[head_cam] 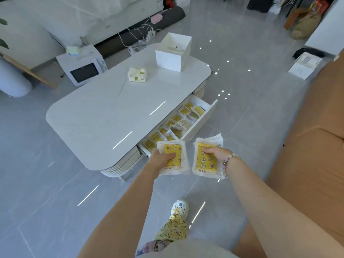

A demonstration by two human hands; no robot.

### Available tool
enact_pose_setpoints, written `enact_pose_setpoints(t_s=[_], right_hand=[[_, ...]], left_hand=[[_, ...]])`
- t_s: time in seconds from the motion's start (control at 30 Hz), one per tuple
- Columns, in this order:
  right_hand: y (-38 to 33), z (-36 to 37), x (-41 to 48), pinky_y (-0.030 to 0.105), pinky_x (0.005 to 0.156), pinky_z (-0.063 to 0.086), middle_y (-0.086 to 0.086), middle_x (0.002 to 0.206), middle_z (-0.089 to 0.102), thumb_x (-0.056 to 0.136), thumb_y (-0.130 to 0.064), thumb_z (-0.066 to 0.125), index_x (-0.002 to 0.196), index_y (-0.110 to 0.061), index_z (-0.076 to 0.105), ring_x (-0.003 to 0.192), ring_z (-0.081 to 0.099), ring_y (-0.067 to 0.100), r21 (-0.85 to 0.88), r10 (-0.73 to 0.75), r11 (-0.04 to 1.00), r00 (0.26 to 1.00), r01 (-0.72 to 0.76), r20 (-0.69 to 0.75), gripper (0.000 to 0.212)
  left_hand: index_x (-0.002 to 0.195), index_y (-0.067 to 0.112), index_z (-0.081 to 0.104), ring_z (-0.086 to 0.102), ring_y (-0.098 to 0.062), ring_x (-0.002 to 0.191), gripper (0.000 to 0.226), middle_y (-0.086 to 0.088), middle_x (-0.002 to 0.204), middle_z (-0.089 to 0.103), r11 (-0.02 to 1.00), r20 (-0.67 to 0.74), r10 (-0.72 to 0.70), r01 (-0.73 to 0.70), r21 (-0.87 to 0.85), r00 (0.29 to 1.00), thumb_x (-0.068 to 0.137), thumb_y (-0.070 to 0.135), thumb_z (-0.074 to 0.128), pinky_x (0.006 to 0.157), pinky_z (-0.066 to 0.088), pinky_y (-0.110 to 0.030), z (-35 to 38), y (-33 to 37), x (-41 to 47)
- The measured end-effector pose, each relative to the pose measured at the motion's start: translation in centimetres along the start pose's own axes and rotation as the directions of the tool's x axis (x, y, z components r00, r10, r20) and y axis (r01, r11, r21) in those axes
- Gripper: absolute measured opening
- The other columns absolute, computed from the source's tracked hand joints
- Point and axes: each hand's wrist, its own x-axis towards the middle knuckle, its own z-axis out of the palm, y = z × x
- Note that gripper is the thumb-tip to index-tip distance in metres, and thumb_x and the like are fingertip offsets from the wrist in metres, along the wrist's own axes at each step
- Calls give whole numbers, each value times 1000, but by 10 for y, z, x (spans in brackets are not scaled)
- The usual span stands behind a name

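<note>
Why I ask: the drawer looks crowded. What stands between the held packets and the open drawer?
Nothing visible does. The left hand grips the left packets, the right hand the right packets, just before the open drawer; its pulled-out part lies uncovered, crowded only by stored packets.

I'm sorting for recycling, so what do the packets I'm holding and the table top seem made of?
The left packet and right packet look like soft clear plastic film: crinkled, see-through edges round a yellow print. The table top looks like glossy white stone or glass; it mirrors light strips.
</note>
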Motion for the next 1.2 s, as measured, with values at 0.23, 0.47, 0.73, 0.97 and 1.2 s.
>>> enact_pose_setpoints(t_s=[0.23,0.47,0.73,0.97,1.2], right_hand=[[-79,-28,67,34,77,54,4,107,70,46,-54,82,103,-15,69,95,69,24,8,41,999,999,-41,-13,70],[-96,-62,104,22,46,47,4,107,70,67,-45,78,107,-13,66,87,67,22,5,154,988,987,-154,-43,52],[-169,-53,184,23,64,49,-1,115,62,60,-51,78,113,-13,63,103,62,21,-234,157,961,988,-150,10,67],[-241,-39,256,22,46,32,1,106,58,80,-45,68,115,-13,62,75,55,13,-490,102,871,990,-39,101,48],[-250,-7,351,28,61,42,4,111,63,73,-42,75,114,-9,62,86,57,21,-615,210,784,969,-87,132,54]], left_hand=[[116,6,60,62,-25,86,30,-13,108,66,997,-3,-72,72,28,997,86,9,66,75,51,-35,13,68,82],[116,3,60,64,-26,87,32,-13,103,67,987,-27,-160,160,10,987,85,8,67,74,52,-35,34,84,133],[116,7,57,65,-22,79,36,-10,100,67,960,-93,-244,227,-163,965,83,10,70,60,52,-29,42,74,191],[108,9,54,65,-24,77,28,-7,89,66,845,-175,-458,366,-390,872,85,11,69,74,55,-37,53,65,229],[125,3,39,59,-23,67,43,-11,84,58,693,-244,-635,401,-600,733,89,5,61,68,53,-38,32,34,283]])
